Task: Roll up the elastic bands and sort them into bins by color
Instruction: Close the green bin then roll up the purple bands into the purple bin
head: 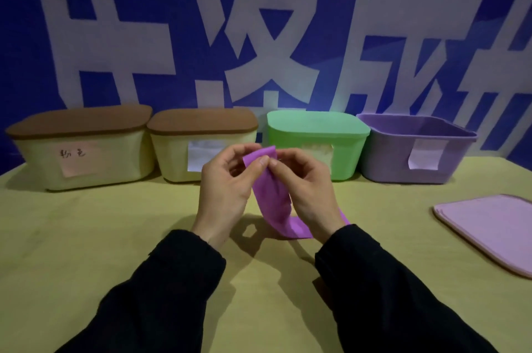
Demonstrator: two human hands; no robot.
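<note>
Between both hands: purple band (272,197), flat, top pinched.

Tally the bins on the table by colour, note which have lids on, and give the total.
Cream bins with brown lids on: 2
Green bin with green lid on: 1
Purple bin, open, no lid on: 1
Total: 4 bins

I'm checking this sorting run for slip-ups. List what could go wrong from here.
1. Both hands, left hand and right hand, pinch only the top of the purple band; its tail trails on the table and may roll up crooked.
2. Only the purple bin is open; the lid lies apart, the other bins look lidded.
</note>
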